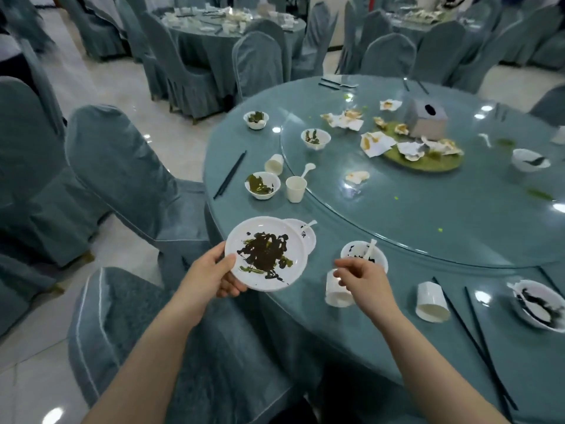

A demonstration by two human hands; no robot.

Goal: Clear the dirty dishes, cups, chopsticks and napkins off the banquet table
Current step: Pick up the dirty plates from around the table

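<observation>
The left hand grips a white plate smeared with dark sauce by its near-left rim, thumb curled over the top edge and fingers underneath, holding it at the near edge of the round bench. The plate partly covers a second white plate, which carries a white spoon. The right hand hovers over a tipped white cup, its fingers loosely curled and its fingertips drawn close together; whether they pinch anything I cannot tell. Just beyond that hand sits a small white bowl streaked black, with a spoon standing in it. To the right lie another tipped cup, black chopsticks and a dirty bowl near the frame edge. Farther in on the left stand an upright cup, a bowl of green scraps, a tipped cup and a pair of chopsticks. On the glass turntable rest another bowl, crumpled stained napkins, a green platter and a grey tissue box. A further bowl sits at the far-left rim. Covered chairs ring the bench, and other littered tables stand behind.
</observation>
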